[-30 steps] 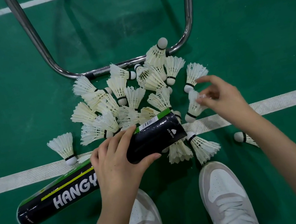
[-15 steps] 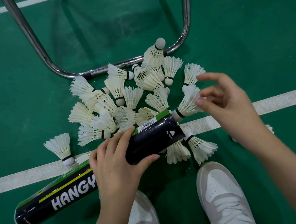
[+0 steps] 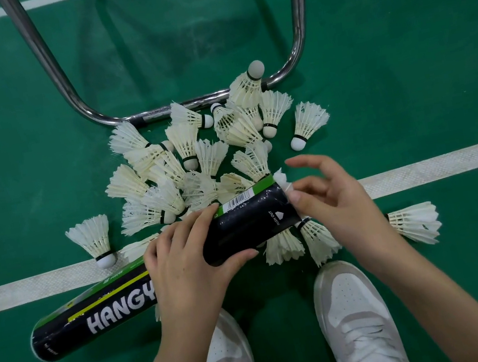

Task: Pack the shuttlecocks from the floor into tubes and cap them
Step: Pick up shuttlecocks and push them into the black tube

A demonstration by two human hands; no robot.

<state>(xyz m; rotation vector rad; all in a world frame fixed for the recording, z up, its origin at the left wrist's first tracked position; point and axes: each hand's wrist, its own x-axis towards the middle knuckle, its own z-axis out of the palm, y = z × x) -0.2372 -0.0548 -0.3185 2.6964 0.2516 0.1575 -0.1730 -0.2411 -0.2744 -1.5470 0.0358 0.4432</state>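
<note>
My left hand [image 3: 189, 270] grips the Hangy tube [image 3: 164, 274] while my right hand [image 3: 329, 207] pinches a shuttlecock [image 3: 282, 181] at its mouth; next, I judge, pushing it fully inside.

Single view: head-worn wide-angle camera, looking steeply down and slightly forward at the green floor [image 3: 400, 61]. Close range; the wearer's forearms enter from the bottom edge, white shoes [image 3: 357, 312] directly beneath. Straight lines bow near the frame edges.
</note>
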